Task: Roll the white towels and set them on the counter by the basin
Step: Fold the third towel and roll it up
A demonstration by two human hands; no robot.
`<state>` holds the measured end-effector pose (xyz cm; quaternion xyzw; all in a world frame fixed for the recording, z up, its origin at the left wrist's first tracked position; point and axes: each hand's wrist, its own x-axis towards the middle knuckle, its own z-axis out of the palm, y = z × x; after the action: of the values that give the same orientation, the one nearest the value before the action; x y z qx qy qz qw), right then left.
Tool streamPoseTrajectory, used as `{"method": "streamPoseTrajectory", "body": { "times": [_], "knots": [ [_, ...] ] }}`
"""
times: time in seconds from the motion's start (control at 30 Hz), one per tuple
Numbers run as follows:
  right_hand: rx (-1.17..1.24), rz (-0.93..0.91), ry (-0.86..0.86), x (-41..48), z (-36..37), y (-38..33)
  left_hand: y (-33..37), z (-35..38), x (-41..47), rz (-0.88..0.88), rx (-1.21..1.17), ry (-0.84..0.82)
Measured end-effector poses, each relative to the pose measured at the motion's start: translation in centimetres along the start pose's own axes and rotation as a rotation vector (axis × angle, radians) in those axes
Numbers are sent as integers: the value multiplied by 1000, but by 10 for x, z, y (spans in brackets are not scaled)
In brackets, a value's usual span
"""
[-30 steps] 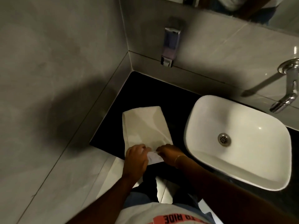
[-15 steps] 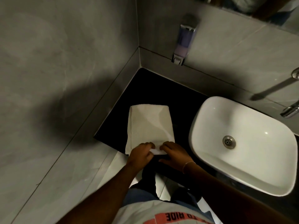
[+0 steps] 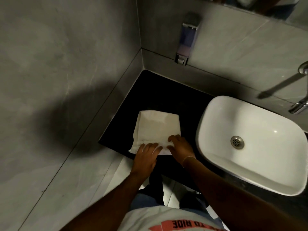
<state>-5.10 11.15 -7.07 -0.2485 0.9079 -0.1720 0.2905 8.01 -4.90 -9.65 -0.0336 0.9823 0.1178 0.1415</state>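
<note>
A white towel [image 3: 157, 127], folded into a long strip, lies flat on the black counter [image 3: 160, 94] left of the white basin [image 3: 253, 144]. Its near end is curled into a small roll at the counter's front edge. My left hand [image 3: 145, 155] presses on the left part of that roll with its fingers spread over it. My right hand [image 3: 180, 147] rests on the right part, fingertips on the towel. The rolled end is partly hidden under both hands.
A soap dispenser [image 3: 186, 40] hangs on the back wall above the counter. A chrome tap [image 3: 300, 105] juts out at the right edge over the basin. Grey tiled walls close the corner at left and back.
The roll at the towel's near end has moved a little away from me, and both hands have shifted forward onto it with flatter fingers. The camera has swung left, so the basin sits further right.
</note>
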Motion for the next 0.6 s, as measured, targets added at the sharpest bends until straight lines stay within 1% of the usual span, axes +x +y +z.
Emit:
{"method": "streamPoseTrajectory", "body": {
  "times": [0.03,0.07,0.13,0.23,0.4,0.47,0.53,0.6],
  "knots": [
    [-133,-84,78,-1,4,-2,-2,-2,3,-3,-24,7],
    [-224,-156,118,-3,6,-4,-5,-5,6,-4,-54,16],
    [-284,-244,84,-6,9,-4,-10,-11,14,6,-124,30],
    [-311,-267,-1,-9,8,3,-16,-20,24,22,-208,60],
    [-281,-255,-2,-1,3,2,-19,-27,35,10,-280,40],
    [-282,-242,-56,4,0,0,-22,-31,38,-14,-331,-18],
    [-266,-206,-133,9,-3,-1,-25,-36,40,-69,-405,-146],
    [-131,-125,-221,13,-4,-2,-26,-40,41,-106,-447,-260]
  ]
}}
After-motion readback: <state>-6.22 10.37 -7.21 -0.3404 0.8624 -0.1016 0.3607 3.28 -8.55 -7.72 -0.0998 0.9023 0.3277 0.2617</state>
